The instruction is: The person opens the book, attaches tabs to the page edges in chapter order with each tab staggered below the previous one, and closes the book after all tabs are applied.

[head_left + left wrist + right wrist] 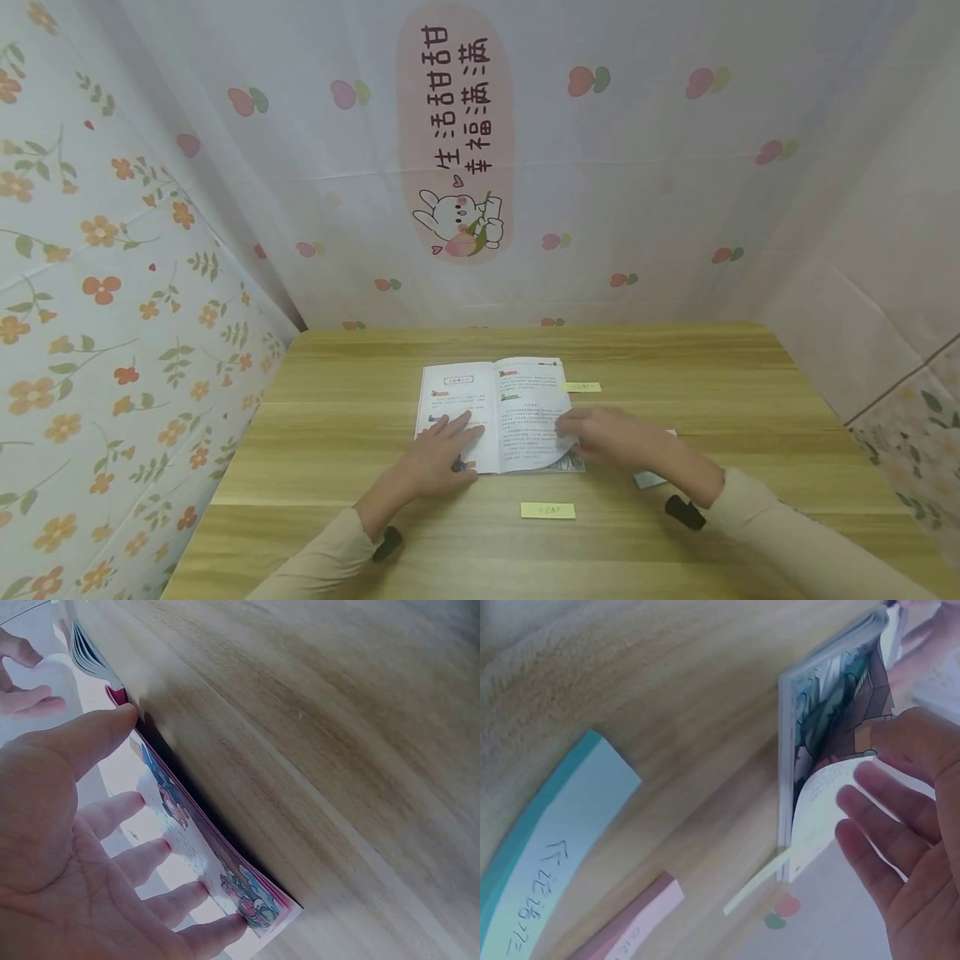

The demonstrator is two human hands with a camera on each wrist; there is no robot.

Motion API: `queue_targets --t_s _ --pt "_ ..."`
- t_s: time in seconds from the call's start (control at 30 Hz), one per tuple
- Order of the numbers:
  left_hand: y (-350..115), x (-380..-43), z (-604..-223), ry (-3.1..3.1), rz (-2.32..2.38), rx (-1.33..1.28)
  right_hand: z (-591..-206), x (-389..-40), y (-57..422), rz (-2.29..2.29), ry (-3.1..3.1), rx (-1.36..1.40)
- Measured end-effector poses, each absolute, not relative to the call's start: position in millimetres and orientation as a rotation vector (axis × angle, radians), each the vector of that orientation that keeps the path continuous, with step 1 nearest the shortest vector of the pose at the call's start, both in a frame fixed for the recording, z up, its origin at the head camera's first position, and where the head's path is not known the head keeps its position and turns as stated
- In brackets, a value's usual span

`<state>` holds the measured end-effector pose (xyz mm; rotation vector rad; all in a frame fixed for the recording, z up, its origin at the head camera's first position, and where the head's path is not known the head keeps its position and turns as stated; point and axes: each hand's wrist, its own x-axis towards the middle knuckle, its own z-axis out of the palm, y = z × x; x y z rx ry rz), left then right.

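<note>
A book (457, 392) with printed text lies spread on the table. My left hand (438, 458) rests with spread fingers on the lower part of its left page; colour pictures show beside the fingertips in the left wrist view. My right hand (611, 433) pinches the right page (817, 806) between thumb and forefinger near its lower outer corner. That page curls up, and a coloured illustration (840, 712) shows beneath it. A yellow sticky note (583, 387) sticks out from the book's right edge.
Another yellow note (547, 510) with handwriting lies on the wooden table (337, 392) in front of the book. Under the right forearm are a teal note pad (562, 832) and a pink one (637, 919). Printed curtains (637, 192) enclose the table behind and at the sides.
</note>
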<state>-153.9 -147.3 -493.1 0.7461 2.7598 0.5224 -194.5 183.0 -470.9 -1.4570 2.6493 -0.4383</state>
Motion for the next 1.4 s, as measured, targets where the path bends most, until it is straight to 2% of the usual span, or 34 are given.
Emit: queue_targets --t_s 0.43,0.8,1.4 --pt "-146 -155 -490 2.752 0.534 0.737 -459 -199 181 -0.440 2.757 -1.648" --pt "-135 -155 -490 2.815 0.587 0.687 -445 -200 167 -0.522 2.740 -1.646" --pt "-116 -154 -495 2.868 0.603 0.791 -438 -199 156 -0.586 2.725 -1.810"
